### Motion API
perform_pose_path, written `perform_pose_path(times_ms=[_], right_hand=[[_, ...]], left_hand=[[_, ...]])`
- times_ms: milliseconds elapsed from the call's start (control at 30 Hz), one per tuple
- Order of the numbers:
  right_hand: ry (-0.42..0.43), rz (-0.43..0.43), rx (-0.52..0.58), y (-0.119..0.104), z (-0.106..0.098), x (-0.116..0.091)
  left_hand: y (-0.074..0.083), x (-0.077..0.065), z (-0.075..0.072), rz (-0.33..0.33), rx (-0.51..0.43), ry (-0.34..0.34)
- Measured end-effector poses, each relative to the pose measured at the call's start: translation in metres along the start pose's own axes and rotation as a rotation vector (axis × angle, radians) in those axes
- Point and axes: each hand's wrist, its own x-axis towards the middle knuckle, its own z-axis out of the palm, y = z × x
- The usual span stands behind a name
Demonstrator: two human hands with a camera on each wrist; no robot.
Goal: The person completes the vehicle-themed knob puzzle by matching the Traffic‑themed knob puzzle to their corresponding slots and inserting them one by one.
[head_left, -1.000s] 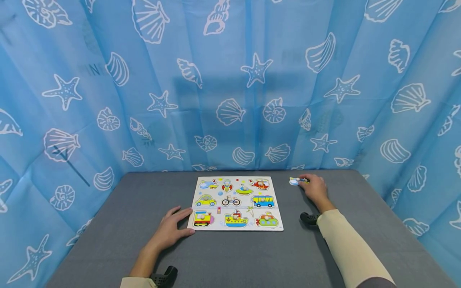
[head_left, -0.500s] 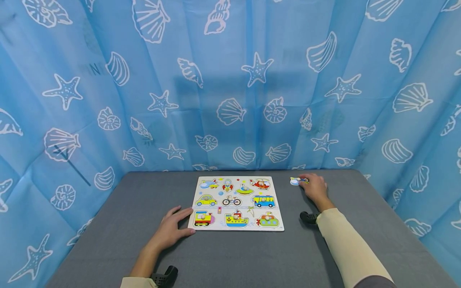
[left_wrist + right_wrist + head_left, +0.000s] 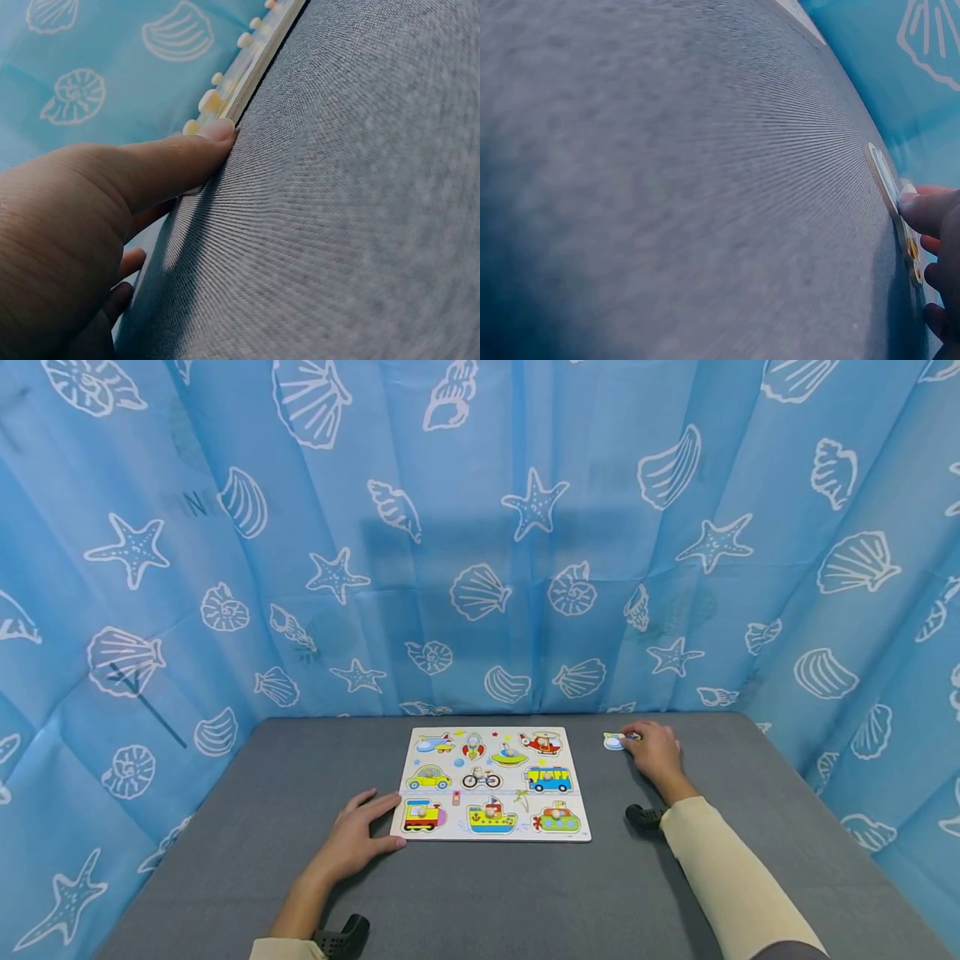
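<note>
A wooden knob puzzle board [image 3: 499,795] with colourful vehicles lies flat on the table. My left hand [image 3: 362,832] rests at its left side, fingers spread, the index finger touching the left edge. In the left wrist view the thumb [image 3: 180,161] lies against the near corner of the board. To the right of the board, my right hand [image 3: 657,756] pinches the knob of an airplane puzzle piece [image 3: 612,742]. The right wrist view shows that piece [image 3: 886,180] low over the grey cloth, with thumb and fingers partly covering it.
A grey cloth-covered table [image 3: 480,893] spreads around the board. Behind it hangs a blue curtain [image 3: 480,527] with white shells and starfish. A black strap-like wrist mount [image 3: 643,816] sits at the right wrist, and another black mount [image 3: 347,937] at the left.
The airplane piece has shifted very slightly toward the near side in the right hand's pinch. The left hand and the board keep their places.
</note>
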Motion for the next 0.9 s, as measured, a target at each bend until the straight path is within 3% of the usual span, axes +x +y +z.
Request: perform_pose_path(times_ms=[533, 900], right_hand=[[0.015, -0.166, 0.032, -0.014, -0.001, -0.02], [-0.041, -0.159, 0.068, -0.036, 0.0, -0.033]], left_hand=[[-0.004, 0.0, 0.0, 0.007, -0.007, -0.001], [-0.006, 0.001, -0.001, 0.048, 0.012, 0.015]])
